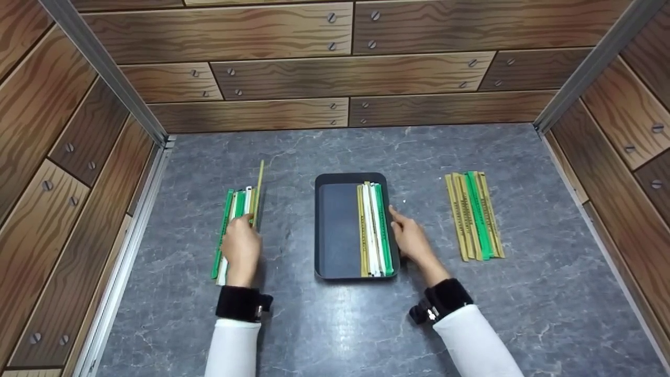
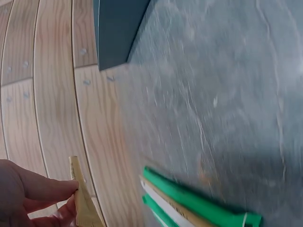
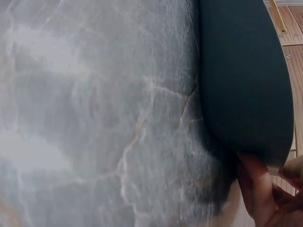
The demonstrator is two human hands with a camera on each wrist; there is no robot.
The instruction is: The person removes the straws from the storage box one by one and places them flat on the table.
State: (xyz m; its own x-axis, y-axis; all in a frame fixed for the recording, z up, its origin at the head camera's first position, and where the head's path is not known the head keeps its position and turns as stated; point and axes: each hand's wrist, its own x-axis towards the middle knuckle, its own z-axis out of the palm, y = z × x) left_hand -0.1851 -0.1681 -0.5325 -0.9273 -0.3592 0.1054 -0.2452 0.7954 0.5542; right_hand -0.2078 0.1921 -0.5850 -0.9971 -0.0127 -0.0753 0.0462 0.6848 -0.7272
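Head view: left hand [image 1: 242,243], pinching one yellow packet [image 1: 260,186], at the left row of packets [image 1: 239,203]; black tray [image 1: 339,230], centre, with packets in the tray [image 1: 372,230] along its right side; right hand [image 1: 412,238] at its outer right wall; right row of packets [image 1: 473,215], yellow and green.

Left wrist view: yellow packet between thumb and fingers.

Right wrist view: fingers at tray wall; whether gripping, cannot tell.

The tray [image 1: 339,230] sits on the desk [image 1: 324,330], packets [image 1: 373,230] inside along its right wall; a second row [image 1: 239,203] lies left, under the left hand [image 1: 242,243], a third row [image 1: 474,215] right, beyond the right hand [image 1: 412,240].
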